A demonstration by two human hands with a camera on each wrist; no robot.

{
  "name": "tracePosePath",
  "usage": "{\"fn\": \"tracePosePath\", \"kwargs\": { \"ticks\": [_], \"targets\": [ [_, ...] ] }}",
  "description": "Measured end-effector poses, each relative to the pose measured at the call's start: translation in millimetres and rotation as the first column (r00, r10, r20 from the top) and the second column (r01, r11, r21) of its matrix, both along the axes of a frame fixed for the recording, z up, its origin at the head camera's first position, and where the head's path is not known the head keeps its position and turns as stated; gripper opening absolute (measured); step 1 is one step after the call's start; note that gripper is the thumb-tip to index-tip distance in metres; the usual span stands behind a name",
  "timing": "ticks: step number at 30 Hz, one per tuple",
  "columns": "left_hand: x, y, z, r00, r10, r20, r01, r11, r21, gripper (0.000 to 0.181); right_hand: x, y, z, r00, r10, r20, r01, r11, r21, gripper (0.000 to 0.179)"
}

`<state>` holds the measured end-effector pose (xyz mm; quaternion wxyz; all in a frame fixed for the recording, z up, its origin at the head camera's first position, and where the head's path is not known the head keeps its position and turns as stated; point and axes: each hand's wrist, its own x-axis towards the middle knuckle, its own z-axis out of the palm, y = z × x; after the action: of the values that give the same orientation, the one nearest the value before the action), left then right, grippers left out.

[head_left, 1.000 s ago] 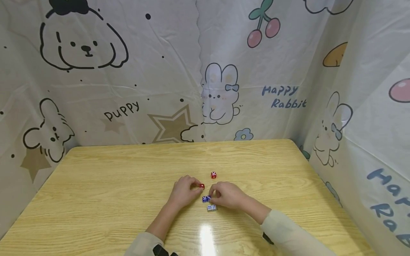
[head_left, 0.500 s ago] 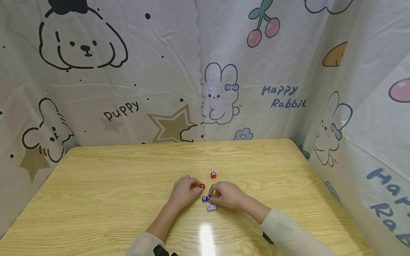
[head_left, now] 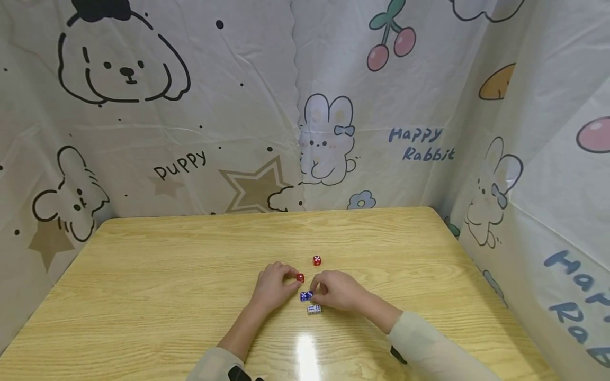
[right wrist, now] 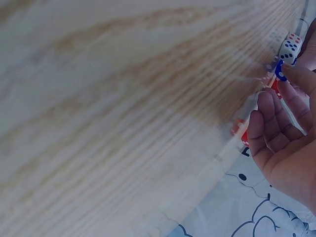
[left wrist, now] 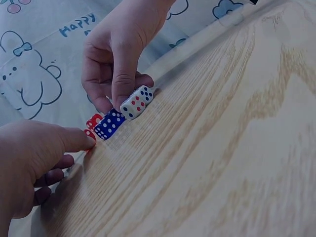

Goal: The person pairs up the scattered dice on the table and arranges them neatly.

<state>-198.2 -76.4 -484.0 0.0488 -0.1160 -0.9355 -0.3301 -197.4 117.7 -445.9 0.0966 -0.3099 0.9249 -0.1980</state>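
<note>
In the head view my left hand pinches a red die between thumb and forefinger, down on the table. Opposite it, my right hand pinches the right one of two blue dice that stand side by side, touching. Two white dice, also side by side, lie just nearer to me. In the left wrist view the white dice show red and blue pips. A second red die stands alone farther back. The right wrist view shows my right thumb on a blue die.
The dice stand near the middle of a light wooden table. A pale printed cloth with puppies and rabbits hangs behind the table and along its sides. Light glares off the near part of the tabletop.
</note>
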Motion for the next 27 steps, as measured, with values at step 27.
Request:
{"fn": "tracePosePath", "kwargs": {
  "ticks": [27],
  "targets": [
    [1.5,-0.8,-4.5,0.999,0.027,-0.021,-0.026,0.999,0.040,0.021,-4.3,10.5,5.7,0.997,-0.080,0.009,0.080,0.996,-0.030,0.016]
  ]
}}
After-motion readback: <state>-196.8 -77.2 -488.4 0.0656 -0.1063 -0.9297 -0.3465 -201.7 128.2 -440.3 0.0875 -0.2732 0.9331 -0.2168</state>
